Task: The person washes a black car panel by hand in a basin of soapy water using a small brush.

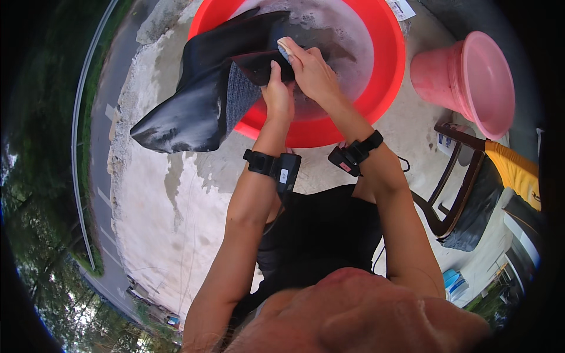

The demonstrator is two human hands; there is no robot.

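A red plastic basin (pixel 390 75) of soapy water (pixel 353 48) is in front of me. Over its left rim hangs a glossy wet black sheet, perhaps rubber or leather-like (pixel 194 106), with a grey woven-looking underside (pixel 240 95) showing at a fold. My left hand (pixel 280 95) grips an edge of this sheet above the basin, thumb on top. In my right hand (pixel 315 73) is a small scrubbing brush with a pale back and bluish bristles (pixel 284 47), pressed against the sheet close to my left thumb. The sheet's far part reaches toward the suds.
A pink plastic bucket (pixel 435 77) lies tipped on the right. Nearer stands a dark wooden chair (pixel 461 194) with yellow cloth (pixel 514 170) on it. Wet patches mark the concrete floor (pixel 154 212); its broken edge borders a road (pixel 100 176) on the left.
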